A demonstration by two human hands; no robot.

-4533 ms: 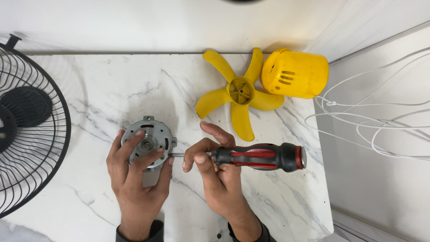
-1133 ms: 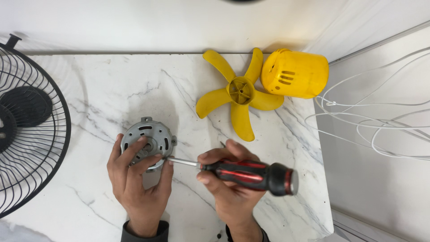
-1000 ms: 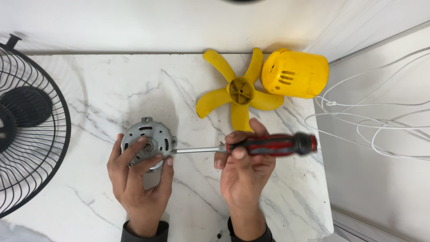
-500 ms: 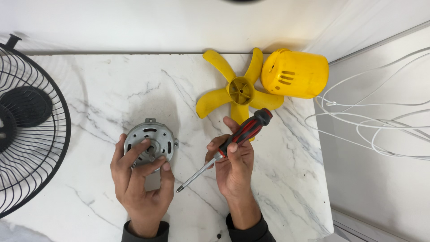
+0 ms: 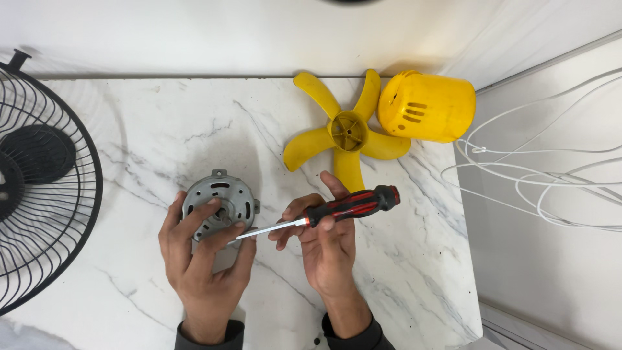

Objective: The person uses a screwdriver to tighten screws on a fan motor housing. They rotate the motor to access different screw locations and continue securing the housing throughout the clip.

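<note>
My left hand [image 5: 201, 259] grips a round grey metal fan motor [image 5: 218, 201] from below, holding it on the white marble tabletop [image 5: 149, 139]. My right hand [image 5: 327, 243] holds a screwdriver [image 5: 337, 209] with a red and black handle. Its shaft points left, and the tip reaches the motor's lower right edge beside my left fingers.
A yellow fan blade [image 5: 346, 133] lies behind my right hand, with a yellow motor cover [image 5: 426, 107] to its right. A black wire fan guard [image 5: 42, 181] lies at the left edge. White cable [image 5: 538, 172] loops on the floor past the table's right edge.
Half a second ago the screwdriver was tilted steeply with its tip off the motor. Now it lies nearly level and its tip is back at the motor. My left hand has stayed put.
</note>
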